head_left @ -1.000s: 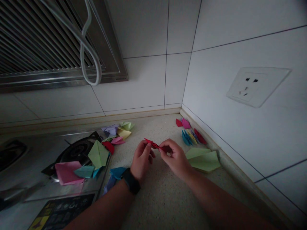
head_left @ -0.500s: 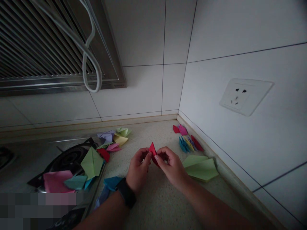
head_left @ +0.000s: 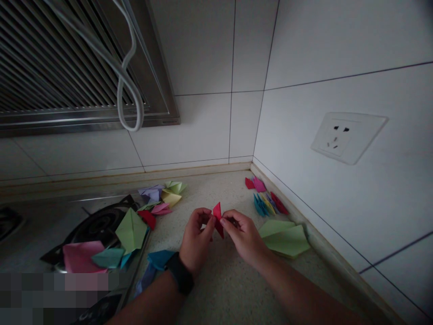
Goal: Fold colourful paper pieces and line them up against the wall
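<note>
A small folded piece of red paper (head_left: 217, 212) is held upright above the counter, its pointed ends showing above and below my fingers. My left hand (head_left: 197, 231), below a dark wristwatch, pinches its left side between thumb and fingers. From the other side my right hand (head_left: 242, 232) grips it with closed thumb and fingertips. The middle of the paper is partly covered by both thumbs. Light green folded paper (head_left: 284, 238) lies beside my right forearm, and blue folded paper (head_left: 159, 258) lies by my left wrist.
Several small folded papers (head_left: 265, 204) lie along the right wall. More colored papers (head_left: 172, 197) sit at the back left. A green paper piece (head_left: 131, 230) and a pink one (head_left: 83, 256) rest on the gas stove (head_left: 98, 223). A range hood (head_left: 84, 67) with a hanging cable overhangs the left.
The red paper has turned slightly between my fingers, so more of its lower point shows. My right fingertips have shifted a little along its edge.
</note>
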`<state>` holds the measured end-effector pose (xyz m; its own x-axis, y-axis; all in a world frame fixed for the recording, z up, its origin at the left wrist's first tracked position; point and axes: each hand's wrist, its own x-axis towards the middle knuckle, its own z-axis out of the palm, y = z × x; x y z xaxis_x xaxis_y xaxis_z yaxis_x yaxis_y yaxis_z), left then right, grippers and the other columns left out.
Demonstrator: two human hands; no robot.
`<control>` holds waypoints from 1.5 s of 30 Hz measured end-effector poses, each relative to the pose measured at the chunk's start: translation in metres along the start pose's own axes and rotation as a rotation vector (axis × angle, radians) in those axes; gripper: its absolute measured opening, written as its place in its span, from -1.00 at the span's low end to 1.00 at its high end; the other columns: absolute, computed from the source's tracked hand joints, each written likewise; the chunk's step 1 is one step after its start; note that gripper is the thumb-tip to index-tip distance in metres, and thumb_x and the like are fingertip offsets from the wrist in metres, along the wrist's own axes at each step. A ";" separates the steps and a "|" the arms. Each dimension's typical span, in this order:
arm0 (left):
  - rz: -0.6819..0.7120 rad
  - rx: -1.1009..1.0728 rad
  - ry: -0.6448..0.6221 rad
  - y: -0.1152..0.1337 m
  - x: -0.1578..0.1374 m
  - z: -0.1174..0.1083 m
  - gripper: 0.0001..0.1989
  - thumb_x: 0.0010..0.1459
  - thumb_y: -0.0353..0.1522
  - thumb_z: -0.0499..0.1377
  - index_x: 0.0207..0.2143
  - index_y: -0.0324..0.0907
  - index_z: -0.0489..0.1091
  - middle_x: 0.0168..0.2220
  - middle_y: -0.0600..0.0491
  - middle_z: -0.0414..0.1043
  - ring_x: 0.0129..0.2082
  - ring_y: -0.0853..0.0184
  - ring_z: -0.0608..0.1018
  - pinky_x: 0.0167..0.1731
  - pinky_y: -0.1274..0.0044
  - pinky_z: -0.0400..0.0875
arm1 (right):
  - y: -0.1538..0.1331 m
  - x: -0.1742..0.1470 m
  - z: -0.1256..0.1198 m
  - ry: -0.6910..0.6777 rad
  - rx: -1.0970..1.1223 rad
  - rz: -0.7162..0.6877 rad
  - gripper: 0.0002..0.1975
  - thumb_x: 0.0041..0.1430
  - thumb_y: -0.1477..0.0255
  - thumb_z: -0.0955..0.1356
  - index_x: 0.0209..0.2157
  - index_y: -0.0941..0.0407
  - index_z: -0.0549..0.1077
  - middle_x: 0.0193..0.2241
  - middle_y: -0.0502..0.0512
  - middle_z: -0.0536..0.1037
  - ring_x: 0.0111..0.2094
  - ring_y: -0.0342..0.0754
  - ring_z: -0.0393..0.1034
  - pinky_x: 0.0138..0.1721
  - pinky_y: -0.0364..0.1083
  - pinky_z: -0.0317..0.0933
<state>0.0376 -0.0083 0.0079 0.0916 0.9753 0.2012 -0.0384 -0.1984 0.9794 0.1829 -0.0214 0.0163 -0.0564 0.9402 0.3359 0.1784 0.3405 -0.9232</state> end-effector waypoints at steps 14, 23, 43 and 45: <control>-0.029 -0.009 -0.053 0.006 -0.001 0.001 -0.70 0.15 -0.17 0.19 -0.20 -0.22 0.37 -0.33 0.02 0.43 -0.45 0.42 0.45 -0.57 0.65 0.29 | -0.001 0.000 0.001 -0.028 0.065 0.024 -0.82 0.24 0.31 0.29 -0.39 0.11 0.37 -0.49 -0.02 0.38 -0.44 -0.13 0.25 -0.38 -0.15 0.13; -0.009 0.015 -0.082 0.006 -0.002 0.000 -0.74 0.16 -0.19 0.17 -0.26 -0.22 0.39 -0.38 0.05 0.42 -0.49 0.44 0.42 -0.56 0.65 0.27 | -0.002 -0.001 0.003 -0.044 0.050 -0.004 -0.84 0.25 0.34 0.28 -0.40 0.09 0.34 -0.50 -0.03 0.36 -0.44 -0.13 0.25 -0.37 -0.15 0.13; 0.622 0.979 -0.278 0.047 -0.042 -0.041 -0.56 0.18 -0.45 0.06 0.12 -0.12 0.23 -0.02 -0.09 0.39 -0.05 0.16 0.42 -0.12 0.33 0.41 | 0.005 0.001 0.005 -0.175 0.210 0.025 -0.73 0.19 0.16 0.33 -0.32 0.10 0.38 -0.49 -0.04 0.37 -0.52 -0.16 0.16 -0.47 -0.15 0.06; 0.662 1.004 -0.253 0.043 -0.041 -0.044 -0.59 0.21 -0.47 0.01 0.11 -0.12 0.27 -0.06 -0.08 0.41 -0.09 0.18 0.43 -0.14 0.35 0.41 | 0.006 0.000 0.005 -0.200 0.227 0.031 -0.74 0.19 0.18 0.34 -0.32 0.10 0.38 -0.51 -0.06 0.34 -0.52 -0.16 0.14 -0.47 -0.16 0.04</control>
<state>-0.0116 -0.0524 0.0405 0.5407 0.6337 0.5533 0.6219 -0.7440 0.2444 0.1786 -0.0195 0.0098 -0.2503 0.9256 0.2839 -0.0398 0.2831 -0.9583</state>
